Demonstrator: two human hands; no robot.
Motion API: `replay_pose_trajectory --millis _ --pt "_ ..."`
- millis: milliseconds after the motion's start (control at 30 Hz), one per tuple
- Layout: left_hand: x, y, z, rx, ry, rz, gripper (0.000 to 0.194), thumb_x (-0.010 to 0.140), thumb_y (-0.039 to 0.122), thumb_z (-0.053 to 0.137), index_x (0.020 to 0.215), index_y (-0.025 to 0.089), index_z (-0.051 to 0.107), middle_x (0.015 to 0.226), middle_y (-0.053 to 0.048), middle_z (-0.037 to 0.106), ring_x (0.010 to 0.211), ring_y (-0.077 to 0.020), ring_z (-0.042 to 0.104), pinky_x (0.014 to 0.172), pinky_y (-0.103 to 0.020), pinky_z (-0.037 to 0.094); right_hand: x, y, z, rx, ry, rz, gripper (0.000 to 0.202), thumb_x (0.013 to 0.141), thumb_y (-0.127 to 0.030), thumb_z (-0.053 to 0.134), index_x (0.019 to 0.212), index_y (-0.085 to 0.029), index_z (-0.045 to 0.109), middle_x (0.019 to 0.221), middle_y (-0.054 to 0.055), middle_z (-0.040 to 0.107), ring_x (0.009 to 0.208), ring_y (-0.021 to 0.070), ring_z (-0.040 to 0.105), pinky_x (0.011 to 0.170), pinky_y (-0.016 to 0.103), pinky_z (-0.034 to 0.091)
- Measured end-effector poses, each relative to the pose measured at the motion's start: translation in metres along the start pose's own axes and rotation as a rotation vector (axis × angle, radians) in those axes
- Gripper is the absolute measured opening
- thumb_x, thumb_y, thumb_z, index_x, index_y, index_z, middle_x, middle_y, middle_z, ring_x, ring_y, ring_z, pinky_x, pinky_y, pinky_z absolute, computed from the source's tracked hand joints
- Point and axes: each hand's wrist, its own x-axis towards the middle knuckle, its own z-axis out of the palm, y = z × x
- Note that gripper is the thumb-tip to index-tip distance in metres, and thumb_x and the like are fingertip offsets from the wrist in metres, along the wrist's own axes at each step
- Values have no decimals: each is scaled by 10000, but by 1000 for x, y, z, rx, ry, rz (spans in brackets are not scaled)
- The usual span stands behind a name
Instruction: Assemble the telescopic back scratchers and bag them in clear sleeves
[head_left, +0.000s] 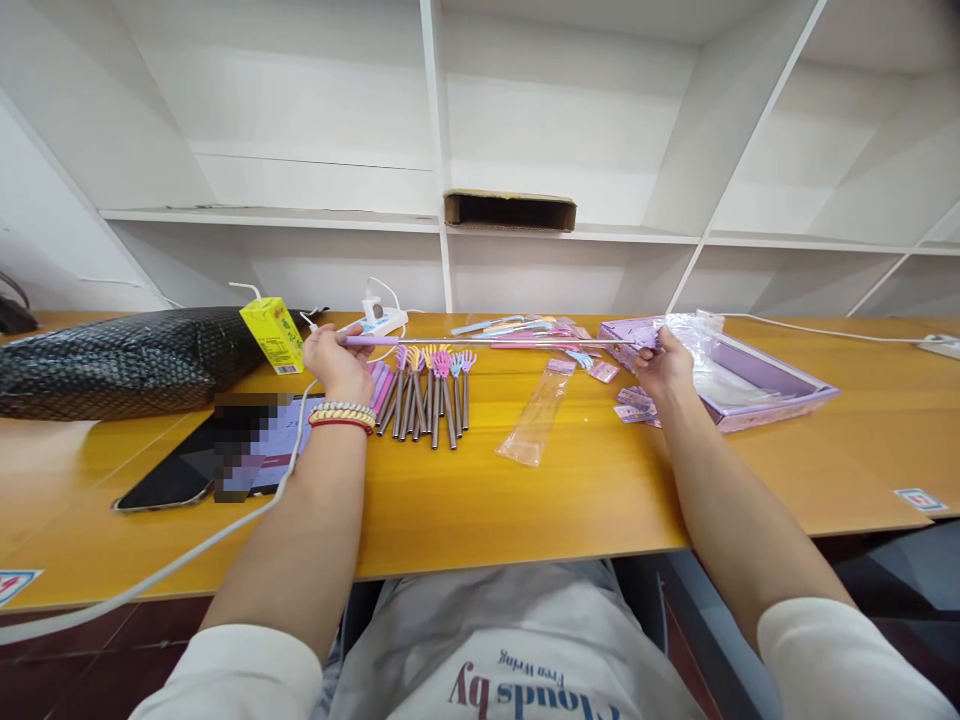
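Note:
A long thin metal rod with a purple handle [373,341] stretches level between my two hands. My left hand [336,358] is closed round the handle end, and my right hand [666,362] pinches the far end, where something purple shows at the fingers. Below the rod, several small claw-headed sticks [435,405] with metal tubes lie side by side, next to purple handles [381,385]. A clear plastic sleeve [537,415] lies flat on the table between my forearms. Colourful packaged pieces [517,327] lie behind the rod.
A purple open box [780,403] with plastic wrap stands right, purple cards [634,405] beside it. Left are a yellow drink carton [273,335], a black wrapped bundle [127,360], a phone [172,465] and a power strip [386,322]. A white cable [225,530] crosses my left forearm.

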Motion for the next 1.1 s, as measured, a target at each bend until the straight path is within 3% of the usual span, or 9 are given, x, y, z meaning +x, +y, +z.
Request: replay_pose_trajectory --millis 133,200,300,400,567,700,800,967,1100 --pt "-4 5 0 9 64 5 24 748 230 386 755 210 374 570 15 520 472 -113 515 444 -239 436 -1 -3 0 -57 41 36 174 714 -324 549 726 -200 428 542 -62 420 364 52 339 307 176 230" --pt "-5 3 1 86 112 70 72 750 274 400 732 212 367 521 40 468 410 -108 468 381 -226 387 1 -4 0 -90 83 6 187 736 -364 491 685 -207 404 481 -73 357 335 62 317 291 184 191" --pt "-10 -4 6 178 93 150 142 752 312 427 678 211 360 479 61 400 357 -95 427 339 -214 344 2 -1 4 -110 146 -87 281 721 -387 508 618 -212 313 436 -92 289 299 48 252 278 188 145" --pt "-29 -16 16 233 -56 153 208 761 335 447 620 210 359 430 60 371 328 -97 412 314 -208 300 -5 12 17 -214 118 -161 357 672 -417 596 611 -213 309 427 -99 325 299 42 268 272 180 150" --pt "-73 -30 27 286 -338 125 316 785 396 490 568 208 358 400 46 384 344 -94 430 340 -200 304 -36 40 46 -329 -102 -142 426 638 -409 690 605 -213 314 409 -100 365 311 49 327 280 165 190" --pt "-85 -27 28 293 -404 187 318 801 419 502 586 202 415 398 49 385 360 -92 428 372 -205 306 -52 44 53 -398 -205 -109 444 630 -411 718 590 -210 324 407 -79 430 333 65 383 289 166 206" --pt "-89 -25 26 351 -432 214 290 802 424 513 630 190 510 405 45 416 361 -93 405 385 -222 298 -58 44 54 -445 -256 -102 459 634 -457 719 573 -204 340 380 -81 415 310 51 339 297 166 203" --pt "-107 -32 26 612 -633 259 393 810 465 498 531 189 498 408 24 445 389 -106 409 428 -256 299 -73 51 63 -538 -402 -139 437 671 -519 681 590 -201 393 379 -75 434 302 45 329 305 169 225" --pt "-115 -33 27 893 -732 437 506 834 504 425 438 190 432 399 6 421 431 -124 405 486 -282 275 -75 50 68 -532 -376 -144 404 683 -477 680 584 -201 403 383 -75 427 310 50 331 301 172 217"
